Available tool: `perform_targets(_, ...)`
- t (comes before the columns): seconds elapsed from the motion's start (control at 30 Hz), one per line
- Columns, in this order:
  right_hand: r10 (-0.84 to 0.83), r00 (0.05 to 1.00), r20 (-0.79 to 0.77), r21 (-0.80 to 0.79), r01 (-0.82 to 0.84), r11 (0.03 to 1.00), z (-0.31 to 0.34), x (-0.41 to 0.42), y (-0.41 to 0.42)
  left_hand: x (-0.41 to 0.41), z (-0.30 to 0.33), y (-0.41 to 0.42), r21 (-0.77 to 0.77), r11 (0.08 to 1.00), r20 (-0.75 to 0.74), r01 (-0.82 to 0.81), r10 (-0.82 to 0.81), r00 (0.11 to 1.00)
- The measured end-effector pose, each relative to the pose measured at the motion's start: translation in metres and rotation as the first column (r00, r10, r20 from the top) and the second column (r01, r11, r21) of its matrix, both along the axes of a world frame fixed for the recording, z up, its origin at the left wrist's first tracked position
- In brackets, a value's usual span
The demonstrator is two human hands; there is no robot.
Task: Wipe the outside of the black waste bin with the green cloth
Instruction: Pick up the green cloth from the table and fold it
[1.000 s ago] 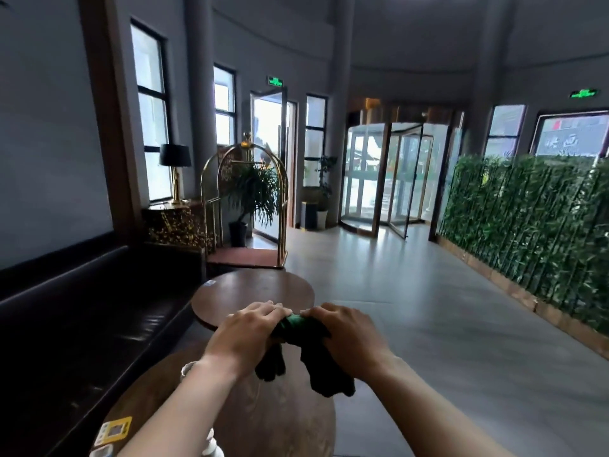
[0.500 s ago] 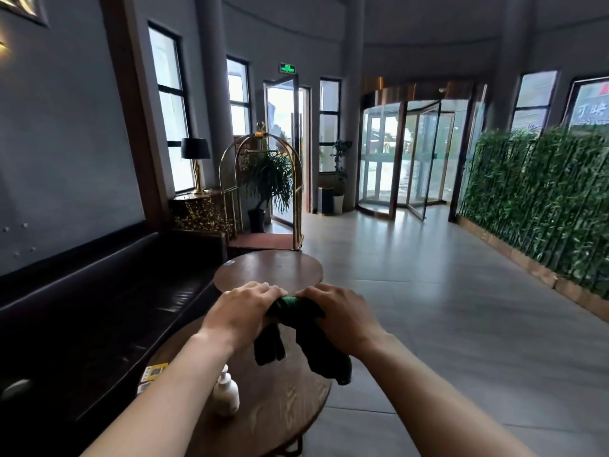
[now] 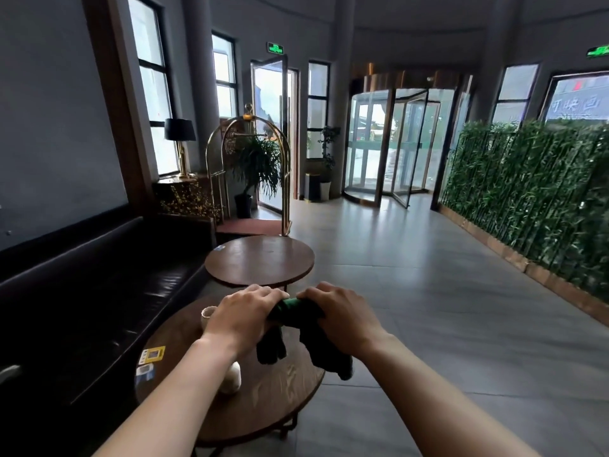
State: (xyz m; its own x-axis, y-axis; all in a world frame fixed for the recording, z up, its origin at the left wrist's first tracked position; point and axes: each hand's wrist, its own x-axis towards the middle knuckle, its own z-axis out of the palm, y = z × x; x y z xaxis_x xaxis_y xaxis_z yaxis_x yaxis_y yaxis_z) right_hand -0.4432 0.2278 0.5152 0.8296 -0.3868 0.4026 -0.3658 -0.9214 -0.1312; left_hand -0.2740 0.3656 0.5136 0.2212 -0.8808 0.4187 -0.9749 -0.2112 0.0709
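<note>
The black waste bin (image 3: 312, 187) stands far ahead by the wall, beside the revolving door. The left hand (image 3: 242, 319) and right hand (image 3: 346, 319) both grip the green cloth (image 3: 296, 310), twisted crosswise between them, equally far from the bin.

The green cloth (image 3: 294, 312) looks soft, matt fabric; the near round worktop (image 3: 283, 390) at 6 o'clock is grained brown wood; the sofa (image 3: 99, 291) at 9 o'clock is glossy dark leather; the luggage cart (image 3: 247, 166) at 11 o'clock is polished brass-coloured metal; the floor (image 3: 428, 291) is smooth, faintly shiny tile.
</note>
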Motion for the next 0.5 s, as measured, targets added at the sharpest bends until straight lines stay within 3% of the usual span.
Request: perform_targets(0.5,-0.053,0.988,-0.142,-0.045,0.047,0.998,-0.150,0.004,0.063,-0.001,-0.150,0.054,0.048,0.997,-0.118,0.053,-0.047,0.992)
